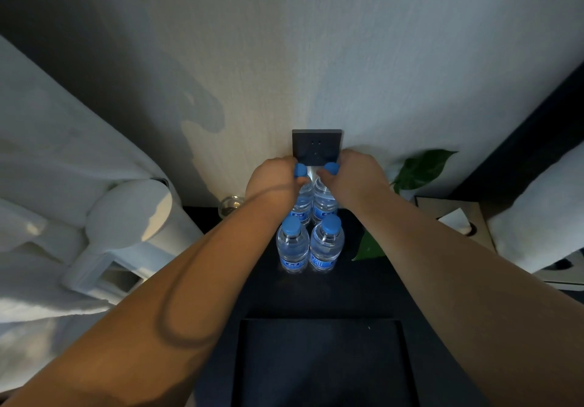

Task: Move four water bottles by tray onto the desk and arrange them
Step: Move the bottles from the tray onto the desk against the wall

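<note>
Arms are both reaching straight fwd in the head view, nearly straight at the elbow, closing in on each other at the back of the desk [363, 293]. The left hand [275, 179] is curling its fingers round the neck of the back-left bottle [301, 207], just under the blue cap. The right hand [357, 172] is wrapping the neck of the back-right bottle [324, 204] likewise, fingers clamped on it. Cannot tell whether those 2 are standing on the desk or hanging clear of it — their bases are hiding behind the front pair.

Count: 4 bottles, upright, in a 2-by-2 block. The front-left bottle [292, 245] and front-right bottle [327, 242] are standing free on the dark top, just beside each other. 1 tray [322, 359] is lying nearer the camera, apart from the bottles. Also showing: 1 wall socket [316, 146] behind the hands, 1 glass [230, 205] to the left, 1 tissue box [455, 214] to the right — green leaves [420, 169] are hanging near it.
</note>
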### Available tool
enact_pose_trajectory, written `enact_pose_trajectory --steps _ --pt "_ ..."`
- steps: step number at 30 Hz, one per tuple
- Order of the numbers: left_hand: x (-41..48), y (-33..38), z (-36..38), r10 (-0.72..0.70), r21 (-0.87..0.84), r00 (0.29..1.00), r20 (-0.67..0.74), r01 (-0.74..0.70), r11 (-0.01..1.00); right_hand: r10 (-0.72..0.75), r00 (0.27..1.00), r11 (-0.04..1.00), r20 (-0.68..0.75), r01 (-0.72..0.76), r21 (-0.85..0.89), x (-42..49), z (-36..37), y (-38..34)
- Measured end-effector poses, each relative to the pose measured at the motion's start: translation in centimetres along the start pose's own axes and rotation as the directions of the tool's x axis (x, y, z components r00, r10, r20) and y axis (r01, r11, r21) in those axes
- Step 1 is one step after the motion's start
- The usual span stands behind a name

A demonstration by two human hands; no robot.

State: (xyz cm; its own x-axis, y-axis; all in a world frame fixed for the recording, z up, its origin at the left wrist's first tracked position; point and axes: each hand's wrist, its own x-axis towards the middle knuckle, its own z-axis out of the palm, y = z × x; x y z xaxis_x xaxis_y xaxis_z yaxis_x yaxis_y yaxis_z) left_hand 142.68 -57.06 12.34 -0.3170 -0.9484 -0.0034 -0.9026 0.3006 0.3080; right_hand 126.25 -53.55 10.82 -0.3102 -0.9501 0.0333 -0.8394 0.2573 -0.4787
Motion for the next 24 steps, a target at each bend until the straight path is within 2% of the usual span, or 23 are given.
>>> enact_pose_trajectory --steps 9,13,16,18,21,24 --pt "0.0 -0.3 -0.1 -0.054 -0.09 0.998 -0.038 0.051 0.995 0.035 0.999 0.998 0.021 -0.034 -0.054 -0.4 -0.7 0.1" --pt "-1.3 -0.5 -0.4 -0.096 -0.185 0.993 -0.07 0.082 0.979 0.063 0.997 0.998 -0.045 -0.063 0.004 -2.0 -1.5 -0.2" --pt "-3.2 -0.4 -1.0 -0.133 -0.215 0.983 -0.127 0.104 0.971 -0.04 0.996 0.999 -0.078 0.043 0.034 -4.0 -2.2 -0.2" --pt "-4.9 -0.6 -1.2 -0.111 -0.244 0.987 -0.116 0.08 0.967 -0.148 0.986 0.989 -0.072 0.148 0.004 -5.6 -2.6 -0.1" --pt "-7.7 -1.6 -1.0 0.012 -0.239 0.998 -0.063 -0.027 0.971 -0.301 0.952 0.943 -0.063 0.286 -0.171 -7.8 -2.8 0.4" --pt "-9.8 -2.5 -0.4 0.09 -0.145 0.992 -0.091 -0.103 0.984 -0.356 0.934 0.89 0.004 0.341 -0.302 -9.3 -2.7 0.8"
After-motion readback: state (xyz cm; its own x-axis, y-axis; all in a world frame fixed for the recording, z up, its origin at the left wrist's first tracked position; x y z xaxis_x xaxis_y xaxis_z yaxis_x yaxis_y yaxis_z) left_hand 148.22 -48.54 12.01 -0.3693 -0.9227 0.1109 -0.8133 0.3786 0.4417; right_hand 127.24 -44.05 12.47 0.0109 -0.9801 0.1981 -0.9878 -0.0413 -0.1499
